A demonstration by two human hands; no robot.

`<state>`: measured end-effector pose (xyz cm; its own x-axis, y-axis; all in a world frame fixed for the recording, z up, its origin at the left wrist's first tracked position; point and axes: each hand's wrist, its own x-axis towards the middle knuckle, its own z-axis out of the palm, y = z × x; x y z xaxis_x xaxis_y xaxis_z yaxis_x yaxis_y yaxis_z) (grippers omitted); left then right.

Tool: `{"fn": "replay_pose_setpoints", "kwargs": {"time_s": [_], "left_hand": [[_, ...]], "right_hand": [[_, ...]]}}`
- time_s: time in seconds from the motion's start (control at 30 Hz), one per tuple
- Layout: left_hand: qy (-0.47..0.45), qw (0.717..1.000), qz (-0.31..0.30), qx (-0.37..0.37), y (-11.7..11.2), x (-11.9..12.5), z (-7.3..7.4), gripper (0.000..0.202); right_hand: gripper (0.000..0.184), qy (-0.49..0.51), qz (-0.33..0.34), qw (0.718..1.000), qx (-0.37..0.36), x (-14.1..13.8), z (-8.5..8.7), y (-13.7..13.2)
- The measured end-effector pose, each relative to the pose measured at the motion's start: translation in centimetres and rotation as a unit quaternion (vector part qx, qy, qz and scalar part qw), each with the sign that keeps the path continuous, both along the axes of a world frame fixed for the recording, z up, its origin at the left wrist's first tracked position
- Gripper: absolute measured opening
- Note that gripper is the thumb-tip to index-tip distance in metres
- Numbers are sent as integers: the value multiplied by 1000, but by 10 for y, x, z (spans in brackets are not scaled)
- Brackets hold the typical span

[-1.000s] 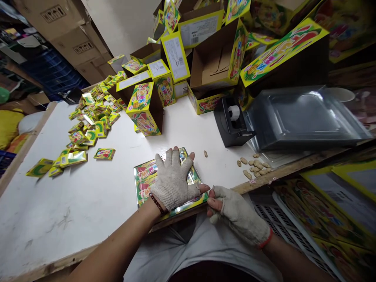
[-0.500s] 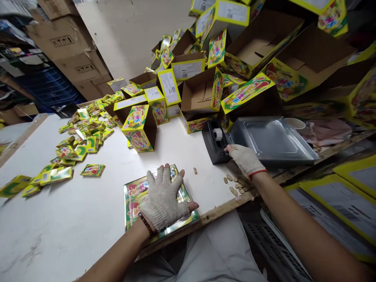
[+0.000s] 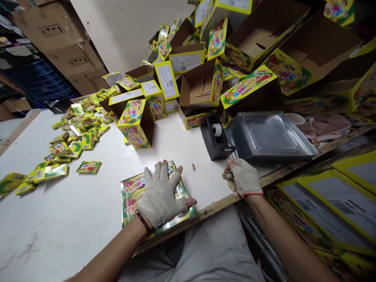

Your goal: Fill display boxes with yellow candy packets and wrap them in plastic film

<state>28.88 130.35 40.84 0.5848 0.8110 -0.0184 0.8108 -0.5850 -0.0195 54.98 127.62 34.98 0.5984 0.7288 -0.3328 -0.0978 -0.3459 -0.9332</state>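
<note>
Left hand (image 3: 160, 196) spread wide, pressing down on a shrink-wrapped snack pack (image 3: 131, 199) that lies printed side up on a white table (image 3: 58, 219), its long axis running side to side near the table's wooden edge (image 3: 211, 207). Right hand (image 3: 242, 178) curled narrow just beside a tape dispenser (image 3: 213, 145); whether it grips anything cannot be told.

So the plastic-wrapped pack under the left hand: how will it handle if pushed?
The pack probably slides easily: its plastic is glossy. Lying flat under the left hand, it seems unlikely to roll or tip. Its straight edges suggest it's fairly stiff.
</note>
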Motion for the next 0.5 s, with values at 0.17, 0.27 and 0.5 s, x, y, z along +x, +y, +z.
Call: {"fn": "replay_pose_setpoints", "kwargs": {"time_s": [0.17, 0.27, 0.5], "left_hand": [[-14, 1000, -1, 0, 0, -1, -2, 99], [-30, 1000, 1, 0, -1, -2, -4, 100], [-36, 999, 3, -8, -1, -3, -2, 111]], "right_hand": [[25, 26, 28, 999, -28, 10, -10, 9], [32, 20, 103, 994, -31, 14, -3, 1], [53, 10, 540, 840, 50, -24, 44, 20]]}}
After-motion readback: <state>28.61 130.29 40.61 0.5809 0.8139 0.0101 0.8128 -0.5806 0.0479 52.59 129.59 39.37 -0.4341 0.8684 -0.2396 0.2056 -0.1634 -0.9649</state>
